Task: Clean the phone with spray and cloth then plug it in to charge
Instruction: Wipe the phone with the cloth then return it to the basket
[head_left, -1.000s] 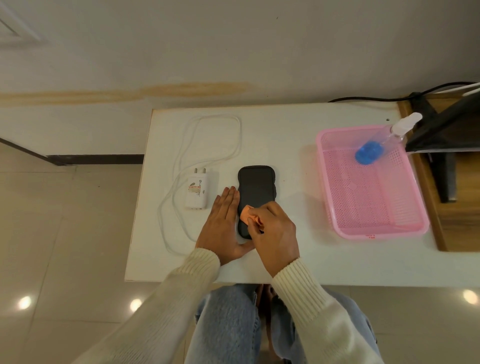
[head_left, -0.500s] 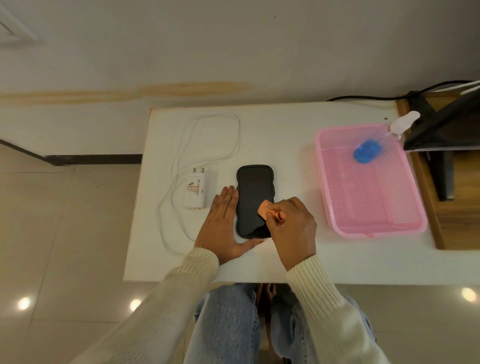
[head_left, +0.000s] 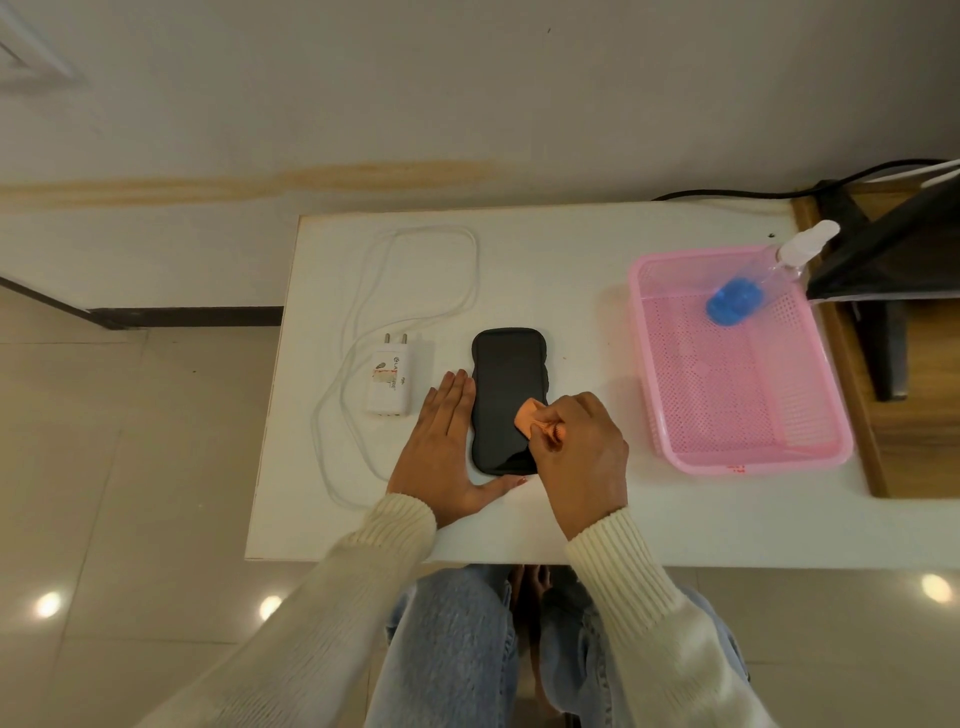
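Note:
A black phone (head_left: 506, 395) lies face up on the white table (head_left: 561, 270). My left hand (head_left: 441, 457) rests flat on the table, fingers along the phone's left edge and thumb under its near end. My right hand (head_left: 579, 452) grips a small orange cloth (head_left: 530, 418) and holds it against the phone's lower right edge. A white charger plug (head_left: 389, 382) with its looped white cable (head_left: 415, 239) lies left of the phone. The spray bottle (head_left: 753, 283), clear with blue liquid and a white top, leans in the far corner of the pink basket (head_left: 654, 364).
A wooden desk (head_left: 914, 441) with a black stand (head_left: 883, 332) and black and white cables adjoins the table on the right. The table's near edge is above my knees. Tiled floor lies to the left.
My right hand has carried the cloth from the phone's lower left part across to its lower right edge. My left hand and the phone stay in place.

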